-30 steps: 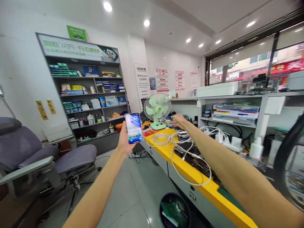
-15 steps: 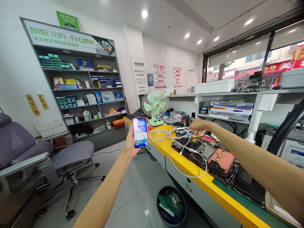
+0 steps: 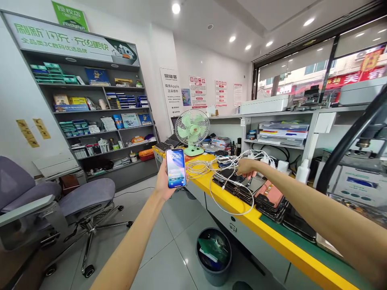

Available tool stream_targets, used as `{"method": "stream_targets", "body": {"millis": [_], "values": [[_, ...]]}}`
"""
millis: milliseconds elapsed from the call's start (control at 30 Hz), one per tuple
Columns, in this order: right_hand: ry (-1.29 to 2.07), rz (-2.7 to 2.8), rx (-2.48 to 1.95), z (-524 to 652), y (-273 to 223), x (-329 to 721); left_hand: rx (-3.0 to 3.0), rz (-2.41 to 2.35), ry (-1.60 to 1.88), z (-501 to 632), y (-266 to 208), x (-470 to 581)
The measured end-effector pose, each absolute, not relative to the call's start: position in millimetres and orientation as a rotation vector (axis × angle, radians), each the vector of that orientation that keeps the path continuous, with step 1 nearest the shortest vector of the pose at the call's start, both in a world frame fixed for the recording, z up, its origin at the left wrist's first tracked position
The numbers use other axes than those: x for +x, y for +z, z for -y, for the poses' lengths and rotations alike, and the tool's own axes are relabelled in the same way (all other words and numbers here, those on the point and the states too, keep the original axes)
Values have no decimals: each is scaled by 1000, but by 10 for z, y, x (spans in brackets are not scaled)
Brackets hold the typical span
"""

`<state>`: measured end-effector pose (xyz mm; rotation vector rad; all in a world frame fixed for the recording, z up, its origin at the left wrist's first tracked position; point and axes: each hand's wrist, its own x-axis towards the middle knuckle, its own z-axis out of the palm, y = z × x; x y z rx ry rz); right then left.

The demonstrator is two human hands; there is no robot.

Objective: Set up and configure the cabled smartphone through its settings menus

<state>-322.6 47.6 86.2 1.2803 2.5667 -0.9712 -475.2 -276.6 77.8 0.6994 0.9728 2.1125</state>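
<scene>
My left hand (image 3: 163,180) is closed round a smartphone (image 3: 176,169), held upright with its lit lock screen facing me. The phone is in front of the bench, over the floor. My right hand (image 3: 247,166) reaches across the bench with its fingers curled down, among tangled white cables (image 3: 199,167). Whatever lies between those fingers is hidden from me. Just below that hand are stacks of dark phone parts (image 3: 231,186). A pinkish-orange panel (image 3: 269,194) tops another stack to the right, under my forearm.
A green fan (image 3: 192,129) stands at the far end of the yellow-edged bench (image 3: 272,229). Below it on the floor is a bin (image 3: 213,255) with rubbish. An office chair (image 3: 86,197) stands at left, before shelves (image 3: 99,108). A black tube (image 3: 341,149) arches at right.
My right hand has shifted toward me along the bench, from the far cables to above the phone-part stacks. The view has turned slightly right. The left hand still holds the smartphone.
</scene>
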Motion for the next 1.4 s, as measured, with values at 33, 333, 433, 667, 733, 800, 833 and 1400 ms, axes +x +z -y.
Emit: {"method": "stream_targets", "body": {"millis": [33,333,433,667,733,800,833,1400], "values": [[-953,-2561,1278,-477,827,-3217,677,-972,2108,2775,744,-4734],[-888,-2757,1175,-275,559,-3301,585,-951,2016,2778,524,-4411],[-950,-2866,1163,-183,488,-3334,577,-961,2000,2772,552,-4358],[-1398,-3058,1161,-152,558,-3418,597,-949,2021,2799,548,-4404],[-1618,-3064,1151,-120,643,-3441,589,-926,2024,2794,518,-4425],[-1840,-3050,1132,-69,737,-3445,581,-905,2027,2782,493,-4441],[-1938,-3037,1121,-42,782,-3439,577,-899,2030,2775,483,-4447],[-2425,-2698,1101,76,794,-3281,532,-907,2042,2715,511,-4387]]}}
